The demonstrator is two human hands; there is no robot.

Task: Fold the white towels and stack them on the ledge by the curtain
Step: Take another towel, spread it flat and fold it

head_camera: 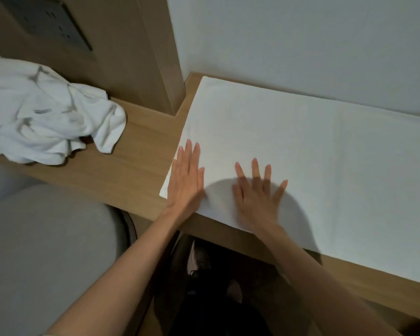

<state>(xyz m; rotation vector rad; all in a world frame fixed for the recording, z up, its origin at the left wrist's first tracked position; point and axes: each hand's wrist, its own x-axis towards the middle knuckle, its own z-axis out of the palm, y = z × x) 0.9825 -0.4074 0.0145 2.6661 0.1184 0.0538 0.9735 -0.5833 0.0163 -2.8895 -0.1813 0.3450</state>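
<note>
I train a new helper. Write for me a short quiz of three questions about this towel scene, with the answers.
1. True or false: the left hand grips a corner of the spread towel.
2. Where does the crumpled towel lie? A) on the spread towel B) on the wooden ledge, to its left C) on the floor
3. How many hands rest flat on the spread towel?
Key: 1. false 2. B 3. two, the right hand too
</note>
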